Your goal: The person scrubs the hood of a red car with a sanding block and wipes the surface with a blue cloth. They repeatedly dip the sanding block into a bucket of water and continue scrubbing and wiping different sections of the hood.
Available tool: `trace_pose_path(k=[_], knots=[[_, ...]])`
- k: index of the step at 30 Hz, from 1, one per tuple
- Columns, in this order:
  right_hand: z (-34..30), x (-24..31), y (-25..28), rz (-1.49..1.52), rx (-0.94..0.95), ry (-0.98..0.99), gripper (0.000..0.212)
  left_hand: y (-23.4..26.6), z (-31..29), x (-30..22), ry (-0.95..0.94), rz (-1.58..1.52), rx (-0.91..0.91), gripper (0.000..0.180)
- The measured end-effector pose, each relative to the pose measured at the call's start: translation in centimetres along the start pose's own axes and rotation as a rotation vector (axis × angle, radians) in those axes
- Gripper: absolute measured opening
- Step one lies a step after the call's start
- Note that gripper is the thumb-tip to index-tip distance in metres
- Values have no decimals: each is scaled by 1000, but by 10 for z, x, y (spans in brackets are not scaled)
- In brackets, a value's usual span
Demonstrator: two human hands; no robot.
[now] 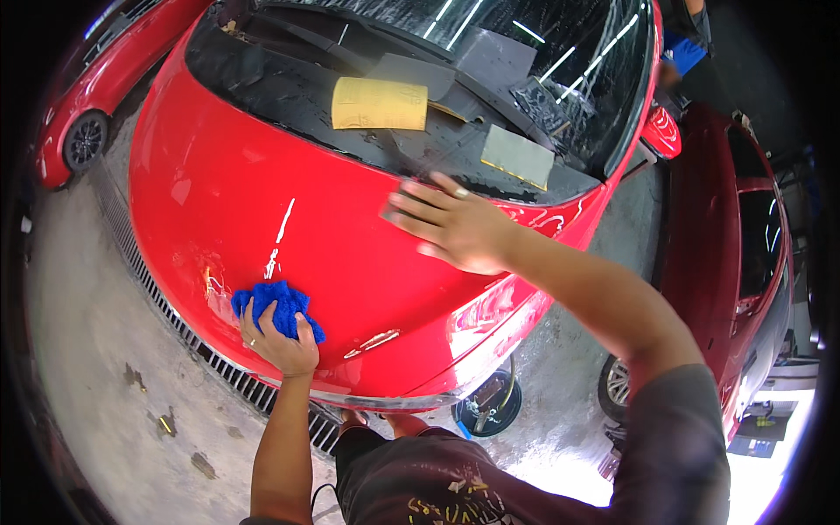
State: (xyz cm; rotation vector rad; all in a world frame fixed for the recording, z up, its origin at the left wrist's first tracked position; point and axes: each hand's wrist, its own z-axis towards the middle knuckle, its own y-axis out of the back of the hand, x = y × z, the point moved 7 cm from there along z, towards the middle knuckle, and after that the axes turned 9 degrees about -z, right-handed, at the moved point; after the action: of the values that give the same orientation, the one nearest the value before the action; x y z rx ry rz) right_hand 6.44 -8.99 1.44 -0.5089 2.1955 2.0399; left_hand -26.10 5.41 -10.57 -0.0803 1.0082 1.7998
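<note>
Your left hand clamped on a blue cloth, your right hand blurred over the red hood, its grip unclear

A dark T-shirt with yellow-white print and a short grey right sleeve; left hand and right hand each wear a ring.

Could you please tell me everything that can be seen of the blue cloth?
The blue cloth is vivid blue, with a fuzzy, plush-looking surface that resembles microfibre. It is bunched into a crumpled wad with uneven edges, not spread flat. It lies on the red car hood, on the left side, toward the edge nearest the person. The left hand holds it from above, fingers over it and thumb toward its right side. Whether it is wet cannot be told.
</note>
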Motion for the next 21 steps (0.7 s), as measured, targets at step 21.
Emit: trace_pose_path(k=[21], knots=[[-350,205,-75,1588,-1340,-1821,19,-162,87,-396,-806,-806,565,42]])
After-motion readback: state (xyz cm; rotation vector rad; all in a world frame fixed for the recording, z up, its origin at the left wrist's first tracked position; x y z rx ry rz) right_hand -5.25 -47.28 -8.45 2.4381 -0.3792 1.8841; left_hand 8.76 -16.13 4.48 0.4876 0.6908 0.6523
